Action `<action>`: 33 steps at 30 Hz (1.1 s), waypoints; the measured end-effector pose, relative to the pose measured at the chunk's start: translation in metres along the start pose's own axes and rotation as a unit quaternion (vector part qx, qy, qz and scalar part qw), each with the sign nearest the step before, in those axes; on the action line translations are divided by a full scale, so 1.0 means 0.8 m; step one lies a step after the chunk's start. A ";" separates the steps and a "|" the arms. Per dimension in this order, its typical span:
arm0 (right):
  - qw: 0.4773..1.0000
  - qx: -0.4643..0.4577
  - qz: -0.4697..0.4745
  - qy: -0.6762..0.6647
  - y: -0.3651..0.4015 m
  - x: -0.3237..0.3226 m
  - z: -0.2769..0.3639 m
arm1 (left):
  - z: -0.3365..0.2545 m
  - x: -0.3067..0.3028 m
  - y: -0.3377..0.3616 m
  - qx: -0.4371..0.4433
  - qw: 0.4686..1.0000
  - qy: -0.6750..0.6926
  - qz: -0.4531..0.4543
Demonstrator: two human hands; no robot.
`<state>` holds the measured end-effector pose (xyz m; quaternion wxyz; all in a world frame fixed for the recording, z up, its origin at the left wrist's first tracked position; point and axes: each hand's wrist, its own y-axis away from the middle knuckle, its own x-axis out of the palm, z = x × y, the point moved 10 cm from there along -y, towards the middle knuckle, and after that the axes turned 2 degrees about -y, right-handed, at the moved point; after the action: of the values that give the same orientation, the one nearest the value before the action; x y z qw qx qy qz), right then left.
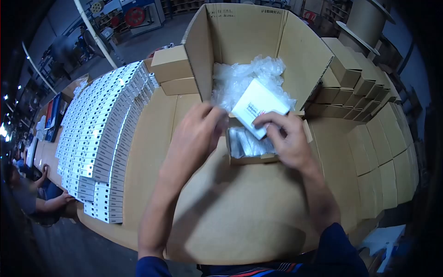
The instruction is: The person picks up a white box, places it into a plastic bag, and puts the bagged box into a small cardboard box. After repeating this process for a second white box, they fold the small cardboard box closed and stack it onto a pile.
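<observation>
My right hand [288,136] pinches the lower right corner of a flat white box [258,102] with a printed label, tilted in the air. Under it, an open small cardboard box [253,160] holds several shiny items in clear plastic bags [247,142]. My left hand [196,131] is raised just left of that small box, fingers curled towards the white box. Motion smears its fingertips, so whether it holds anything cannot be made out.
A large open carton [244,34] with bubble wrap [230,83] stands ahead. White boxes [101,129] are stacked in rows at left. Brown cardboard boxes [369,161] are piled at right, and two more [170,64] beside the carton. Another person [50,198] sits at far left.
</observation>
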<state>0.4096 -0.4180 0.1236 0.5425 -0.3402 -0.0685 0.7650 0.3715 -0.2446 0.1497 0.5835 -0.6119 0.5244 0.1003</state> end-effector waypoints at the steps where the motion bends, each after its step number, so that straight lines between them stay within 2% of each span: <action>1: 0.996 -0.029 -0.016 0.081 -0.015 -0.021 0.000 | 0.013 0.021 -0.029 -0.003 0.999 -0.018 0.033; 3: 0.996 -0.013 -0.014 0.083 -0.046 -0.040 -0.030 | 0.047 0.086 -0.077 0.013 0.987 -0.092 0.133; 6: 0.994 -0.010 -0.020 0.111 -0.087 -0.045 -0.050 | 0.101 0.169 -0.102 -0.084 0.928 -0.204 0.299; 9: 0.990 -0.047 0.007 0.134 -0.121 -0.033 -0.082 | 0.139 0.217 -0.098 -0.084 0.886 -0.212 0.405; 11: 0.980 -0.095 0.019 0.172 -0.133 -0.025 -0.094 | 0.146 0.206 -0.105 -0.136 0.910 -0.157 0.359; 13: 0.984 -0.060 0.051 0.158 -0.148 -0.022 -0.105 | 0.152 0.196 -0.111 -0.174 0.922 -0.112 0.328; 16: 0.985 -0.048 0.084 0.143 -0.162 -0.021 -0.118 | 0.138 0.160 -0.123 -0.178 0.953 -0.022 0.244; 19: 0.983 -0.052 0.072 0.161 -0.169 -0.015 -0.129 | 0.124 0.142 -0.131 -0.157 0.970 0.042 0.179; 20: 0.983 -0.087 0.033 0.156 -0.162 -0.021 -0.118 | 0.121 0.140 -0.134 -0.143 0.976 0.062 0.154; 21: 0.987 -0.075 0.021 0.140 -0.162 -0.025 -0.122 | 0.114 0.136 -0.137 -0.130 0.980 0.082 0.128; 24: 0.993 -0.031 0.008 0.115 -0.161 -0.034 -0.126 | 0.109 0.129 -0.141 -0.165 0.980 0.041 0.103; 27: 0.993 0.012 0.012 0.119 -0.158 -0.045 -0.127 | 0.100 0.122 -0.147 -0.155 0.987 0.006 0.049; 30: 0.986 -0.038 -0.012 0.161 -0.158 -0.061 -0.135 | 0.105 0.109 -0.157 -0.104 0.994 -0.016 -0.032; 33: 0.979 -0.031 -0.037 0.200 -0.155 -0.077 -0.142 | 0.112 0.093 -0.165 -0.105 0.991 -0.044 -0.068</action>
<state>0.5850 -0.4522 0.1236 0.5625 -0.5004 0.0054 0.6582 0.5475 -0.2408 0.1490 0.5440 -0.6990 0.4421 0.1413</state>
